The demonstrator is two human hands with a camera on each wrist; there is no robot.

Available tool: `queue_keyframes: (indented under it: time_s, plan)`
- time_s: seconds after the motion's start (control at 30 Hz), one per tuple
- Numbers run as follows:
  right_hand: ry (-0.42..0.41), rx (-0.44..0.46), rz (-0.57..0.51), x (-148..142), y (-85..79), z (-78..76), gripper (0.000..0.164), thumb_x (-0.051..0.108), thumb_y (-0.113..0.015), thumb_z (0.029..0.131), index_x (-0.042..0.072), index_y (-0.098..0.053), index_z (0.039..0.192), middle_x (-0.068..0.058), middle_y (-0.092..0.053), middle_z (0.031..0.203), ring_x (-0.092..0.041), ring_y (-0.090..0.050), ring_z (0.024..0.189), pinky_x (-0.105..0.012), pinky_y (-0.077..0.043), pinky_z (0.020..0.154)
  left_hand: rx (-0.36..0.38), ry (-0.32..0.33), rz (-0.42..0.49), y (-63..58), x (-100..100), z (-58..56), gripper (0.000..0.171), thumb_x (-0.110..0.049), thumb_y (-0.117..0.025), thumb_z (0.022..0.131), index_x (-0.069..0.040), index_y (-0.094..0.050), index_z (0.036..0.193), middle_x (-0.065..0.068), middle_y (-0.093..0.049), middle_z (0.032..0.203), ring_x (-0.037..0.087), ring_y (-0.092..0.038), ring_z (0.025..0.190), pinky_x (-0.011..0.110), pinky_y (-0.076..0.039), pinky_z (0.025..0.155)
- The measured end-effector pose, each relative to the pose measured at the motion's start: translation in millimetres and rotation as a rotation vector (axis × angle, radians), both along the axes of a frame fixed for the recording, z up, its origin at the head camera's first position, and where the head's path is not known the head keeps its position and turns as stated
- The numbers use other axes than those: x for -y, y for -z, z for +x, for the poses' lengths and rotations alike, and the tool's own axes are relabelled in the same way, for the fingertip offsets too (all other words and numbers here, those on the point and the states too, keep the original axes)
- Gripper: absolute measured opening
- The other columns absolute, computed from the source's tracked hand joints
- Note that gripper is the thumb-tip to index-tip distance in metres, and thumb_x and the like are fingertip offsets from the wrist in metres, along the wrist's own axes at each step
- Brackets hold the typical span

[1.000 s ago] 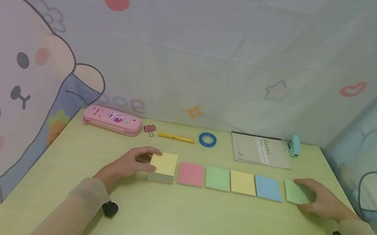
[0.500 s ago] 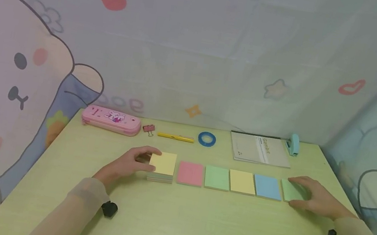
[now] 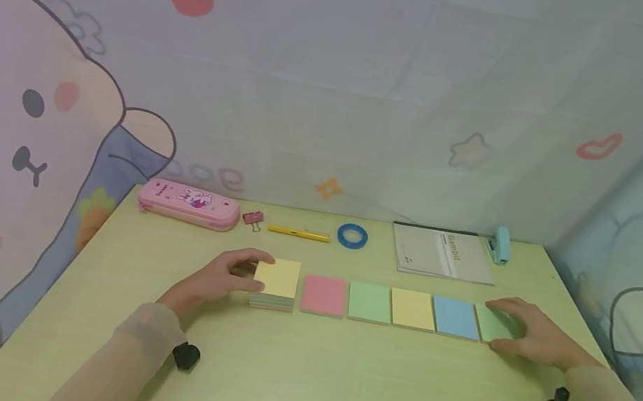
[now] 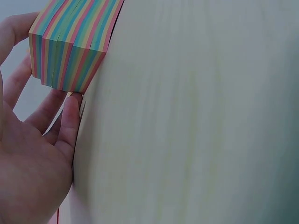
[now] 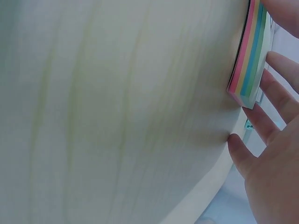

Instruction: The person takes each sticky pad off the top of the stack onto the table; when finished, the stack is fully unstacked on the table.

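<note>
My left hand [image 3: 218, 277] holds a thick stack of sticky note pads [image 3: 279, 278] by its left side, thumb at the front and fingers at the back. In the left wrist view, the stack's sides show striped layers in pink, yellow, blue and green. To its right lie thin pads in a row: pink [image 3: 324, 296], green [image 3: 369, 303], yellow [image 3: 412, 309] and blue [image 3: 455, 318]. At the row's right end, my right hand [image 3: 537, 337] grips a green sticky note pad [image 3: 490, 322] between thumb and fingers, close beside the blue one; my hand covers its right part.
Along the table's back lie a pink pencil case [image 3: 189, 205], a binder clip [image 3: 252, 219], a yellow pen [image 3: 299, 233], a roll of blue tape [image 3: 352, 236], a Gambit notebook [image 3: 443, 254] and a mint stapler [image 3: 500, 245]. A printed curtain [image 3: 315, 86] hangs behind.
My right hand has slid the end green pad leftward, closing the gap to the blue pad. My left hand stays on the stack; the head view has shifted slightly.
</note>
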State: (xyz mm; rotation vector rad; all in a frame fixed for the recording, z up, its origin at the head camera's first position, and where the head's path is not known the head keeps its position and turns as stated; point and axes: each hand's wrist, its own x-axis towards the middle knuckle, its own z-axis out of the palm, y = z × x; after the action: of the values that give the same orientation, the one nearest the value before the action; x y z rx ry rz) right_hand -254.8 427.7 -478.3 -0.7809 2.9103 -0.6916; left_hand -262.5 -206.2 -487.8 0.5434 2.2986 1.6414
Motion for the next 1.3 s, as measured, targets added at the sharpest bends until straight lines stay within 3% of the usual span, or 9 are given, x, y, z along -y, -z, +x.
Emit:
queue_keyframes:
  time_s: [0.43, 0.63, 0.83, 0.97, 1.1, 1.3]
  plan:
    - [0.008, 0.028, -0.018, 9.5, -5.5, -1.4, 0.073, 0.031, -0.087, 0.085, -0.002, -0.058, 0.143, -0.030, -0.054, 0.143, -0.055, -0.045, 0.134, -0.073, -0.035, 0.102, 0.002, -0.005, 0.005, -0.4, 3.0, 4.0, 0.051, -0.010, -0.077, 0.096, -0.009, -0.060, 0.143, 0.016, -0.065, 0.128, 0.030, -0.062, 0.111, 0.035, -0.050, 0.096]
    - [0.056, 0.029, -0.066, 33.2, -22.1, -3.5, 0.072, 0.035, -0.077, 0.096, -0.003, -0.049, 0.151, -0.029, -0.043, 0.156, -0.055, -0.033, 0.144, -0.076, -0.029, 0.107, 0.000, -0.005, 0.001, -3.2, 2.6, 4.8, 0.051, -0.013, -0.076, 0.096, -0.009, -0.060, 0.144, 0.017, -0.064, 0.130, 0.029, -0.061, 0.112, 0.039, -0.048, 0.099]
    - [0.018, 0.032, -0.063, 90.9, -33.2, -13.2, 0.076, 0.045, -0.071, 0.100, 0.004, -0.043, 0.158, -0.023, -0.038, 0.163, -0.050, -0.027, 0.152, -0.073, -0.026, 0.113, 0.000, -0.004, -0.005, -4.9, 2.5, 3.9, 0.051, -0.014, -0.077, 0.097, -0.010, -0.060, 0.144, 0.017, -0.063, 0.132, 0.030, -0.060, 0.114, 0.040, -0.047, 0.101]
    - [-0.034, 0.025, -0.080, 141.7, -36.9, -20.0, 0.078, 0.049, -0.071, 0.098, 0.006, -0.044, 0.157, -0.018, -0.042, 0.162, -0.043, -0.032, 0.152, -0.068, -0.029, 0.117, -0.012, -0.005, -0.013, -5.6, 1.7, 3.1, 0.051, -0.014, -0.077, 0.096, -0.011, -0.061, 0.144, 0.014, -0.061, 0.138, 0.031, -0.058, 0.117, 0.042, -0.045, 0.104]
    - [-0.098, 0.038, -0.122, 195.7, -45.3, -20.3, 0.080, 0.050, -0.073, 0.097, 0.005, -0.045, 0.157, -0.014, -0.045, 0.160, -0.037, -0.040, 0.148, -0.062, -0.034, 0.117, -0.018, -0.001, -0.018, -6.8, 0.2, 4.0, 0.052, -0.014, -0.077, 0.097, -0.012, -0.059, 0.146, 0.014, -0.060, 0.140, 0.032, -0.057, 0.121, 0.046, -0.044, 0.106]
    - [-0.216, 0.047, -0.127, 275.1, -57.0, -17.8, 0.080, 0.047, -0.072, 0.097, 0.003, -0.044, 0.158, -0.014, -0.045, 0.161, -0.036, -0.037, 0.152, -0.058, -0.031, 0.121, -0.033, 0.000, -0.040, -6.6, 1.3, 5.6, 0.058, -0.016, -0.076, 0.098, -0.013, -0.055, 0.152, 0.013, -0.058, 0.144, 0.034, -0.055, 0.128, 0.052, -0.041, 0.111]
